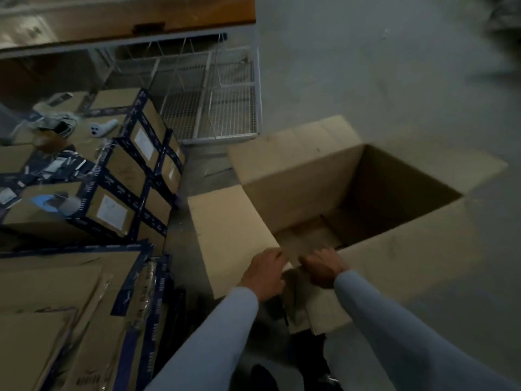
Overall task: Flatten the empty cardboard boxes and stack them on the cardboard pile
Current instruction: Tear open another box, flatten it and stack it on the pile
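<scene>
A large empty brown cardboard box [296, 187] stands open on the concrete floor, its flaps spread outward. My left hand [263, 273] grips the near corner of the box where the left flap meets the wall. My right hand [324, 266] grips the rim of the near wall just to the right, fingers curled over the edge into the box. Flattened cardboard sheets [56, 306] with dark blue tape lie stacked at the lower left. Both arms wear light grey-blue sleeves.
Taped cartons [132, 170] with white labels are stacked at left, with small items on top. A white wire cage panel [214, 108] leans at the back by a shelf. Bare concrete floor [394, 66] stretches right and behind the box.
</scene>
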`<state>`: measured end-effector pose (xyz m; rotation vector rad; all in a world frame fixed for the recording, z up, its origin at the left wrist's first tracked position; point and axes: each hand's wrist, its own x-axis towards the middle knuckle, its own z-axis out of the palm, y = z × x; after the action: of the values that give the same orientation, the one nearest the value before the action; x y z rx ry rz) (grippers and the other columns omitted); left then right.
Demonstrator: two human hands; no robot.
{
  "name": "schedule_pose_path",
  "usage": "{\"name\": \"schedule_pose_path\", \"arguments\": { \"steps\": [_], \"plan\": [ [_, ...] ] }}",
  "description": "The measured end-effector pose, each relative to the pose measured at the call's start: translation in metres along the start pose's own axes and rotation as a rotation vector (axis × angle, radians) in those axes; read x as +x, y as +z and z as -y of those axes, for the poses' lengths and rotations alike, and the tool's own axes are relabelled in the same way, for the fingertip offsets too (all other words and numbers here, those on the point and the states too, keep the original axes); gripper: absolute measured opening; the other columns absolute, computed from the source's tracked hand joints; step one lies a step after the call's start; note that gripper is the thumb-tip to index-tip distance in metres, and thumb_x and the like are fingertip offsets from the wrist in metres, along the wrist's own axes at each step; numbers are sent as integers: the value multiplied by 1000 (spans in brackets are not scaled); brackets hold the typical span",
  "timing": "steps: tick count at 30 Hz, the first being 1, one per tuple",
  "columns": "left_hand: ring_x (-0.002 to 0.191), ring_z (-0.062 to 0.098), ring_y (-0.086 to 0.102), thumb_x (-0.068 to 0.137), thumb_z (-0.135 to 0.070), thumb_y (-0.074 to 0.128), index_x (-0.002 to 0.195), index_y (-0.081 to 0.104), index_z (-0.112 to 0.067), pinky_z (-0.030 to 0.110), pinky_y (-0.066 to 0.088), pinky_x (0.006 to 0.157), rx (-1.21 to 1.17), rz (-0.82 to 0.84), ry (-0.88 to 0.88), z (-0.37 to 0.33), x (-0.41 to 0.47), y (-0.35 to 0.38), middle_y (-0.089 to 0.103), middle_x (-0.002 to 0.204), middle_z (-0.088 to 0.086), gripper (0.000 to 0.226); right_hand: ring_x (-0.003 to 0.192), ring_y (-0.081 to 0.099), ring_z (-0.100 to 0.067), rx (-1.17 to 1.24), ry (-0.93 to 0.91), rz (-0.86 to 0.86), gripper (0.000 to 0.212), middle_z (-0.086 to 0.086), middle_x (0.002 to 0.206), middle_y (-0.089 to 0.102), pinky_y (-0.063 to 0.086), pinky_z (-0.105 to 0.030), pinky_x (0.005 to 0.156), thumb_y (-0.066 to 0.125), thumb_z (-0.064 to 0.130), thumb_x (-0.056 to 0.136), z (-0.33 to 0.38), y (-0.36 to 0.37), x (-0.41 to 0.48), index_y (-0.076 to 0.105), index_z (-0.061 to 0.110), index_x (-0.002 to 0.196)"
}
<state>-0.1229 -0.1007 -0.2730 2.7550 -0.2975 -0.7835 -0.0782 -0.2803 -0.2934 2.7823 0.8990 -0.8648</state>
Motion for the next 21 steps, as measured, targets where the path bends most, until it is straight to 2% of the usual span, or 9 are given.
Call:
{"name": "schedule_pose_path", "arguments": {
  "steps": [3,6,9,11,13,15,16,18,21],
  "plan": [
    [150,27,15,85,-31,68,154,25,-19,47,14,121,150,-14,91,-26,-1,-28,23,162,6,83,113,59,-29,-41,2,-50,30,-7,120,64,38,-40,101,53,33,92,-15,-50,-38,59,25,121],
    [137,32,40,83,-33,69,147,37,-16,49,34,112,94,23,139,-73,-10,-71,42,150,12,74,104,64,-30,38,119,-30,26,-6,114,67,50,-39,90,51,29,95,-27,-97,-82,65,24,116],
    [113,29,60,86,-38,67,135,53,-14,39,51,94,-25,173,204,-113,-26,-119,60,129,10,56,69,69,-21,367,258,49,16,-10,89,66,56,-33,60,49,19,98,-24,-140,-115,63,17,91],
    [107,21,64,95,-31,61,126,58,-13,27,52,84,-227,312,215,-121,-48,-141,65,114,6,36,45,53,-11,378,281,68,21,-3,67,57,42,-26,44,45,13,98,-17,-154,-129,56,16,80],
    [100,18,65,102,-29,52,115,63,-10,18,53,77,-496,391,155,-115,-72,-153,67,106,7,25,43,52,-17,401,287,131,21,-8,62,59,41,-26,45,40,12,98,-9,-159,-135,58,5,90],
    [88,15,63,103,-39,47,103,66,-13,14,52,67,-608,365,140,-92,-88,-152,67,97,3,32,59,63,-30,324,287,141,24,-17,79,66,50,-34,55,40,16,98,3,-162,-137,59,2,100],
    [86,12,63,102,-44,47,102,67,-16,15,52,69,-627,342,141,-80,-94,-151,68,96,-1,35,65,65,-33,320,296,129,23,-20,82,66,51,-36,60,42,20,97,10,-164,-138,60,5,95],
    [96,14,64,93,-61,51,108,69,-18,26,51,91,-632,317,125,-51,-100,-137,70,107,-1,49,66,66,-34,291,277,88,22,-23,82,67,53,-38,62,44,23,94,26,-170,-142,59,8,86],
    [113,18,55,78,-81,53,131,60,-22,37,35,108,-589,295,55,-24,-97,-113,60,129,-1,80,78,71,-32,191,261,47,31,-17,97,71,55,-33,65,48,26,96,37,-168,-143,65,4,110]
  ]
}}
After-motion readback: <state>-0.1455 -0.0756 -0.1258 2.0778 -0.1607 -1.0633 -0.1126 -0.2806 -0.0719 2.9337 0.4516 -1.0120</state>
